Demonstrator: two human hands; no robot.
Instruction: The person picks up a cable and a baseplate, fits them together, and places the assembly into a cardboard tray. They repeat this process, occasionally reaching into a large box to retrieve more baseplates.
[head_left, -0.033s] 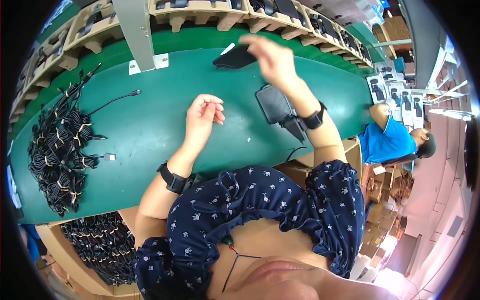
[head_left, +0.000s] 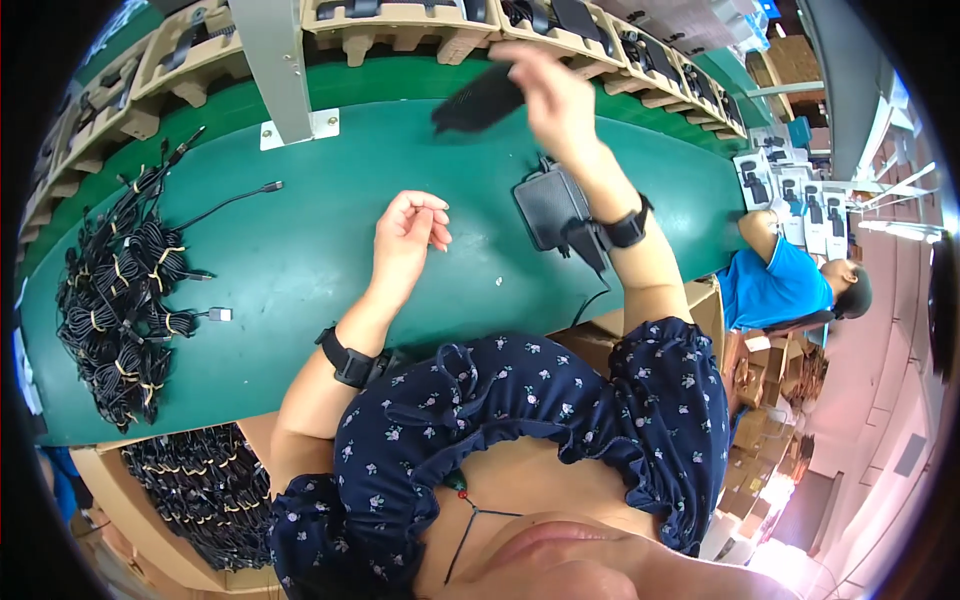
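In this overhead view we are seeing two bare hands working above a green table (head_left: 300,290). The right hand (head_left: 560,100) is grasping a black flat object (head_left: 478,98) by its right end; both are blurring slightly, so we are not making out the exact placement of every fingertip. The black flat object is hanging tilted near the far edge of the table, just in front of a row of tan moulded trays (head_left: 465,45), which are holding black parts. The left hand (head_left: 408,235) is showing a released, loosely curled form, its thumb lying close to the forefinger; whether it is touching the table we cannot tell.

Beside the right forearm, and partly hidden by it, a black device with a textured panel (head_left: 552,208) is lying on the table, while a thin black cable (head_left: 592,300) is running nearby toward the near edge. At the left we are observing a heap of banded black cables (head_left: 115,300); below it, a cardboard box (head_left: 115,480) is holding more bundles. A metal post (head_left: 272,75) is standing at the far edge. At the right, a co-worker in a blue shirt (head_left: 775,285) is sitting by the table's end.
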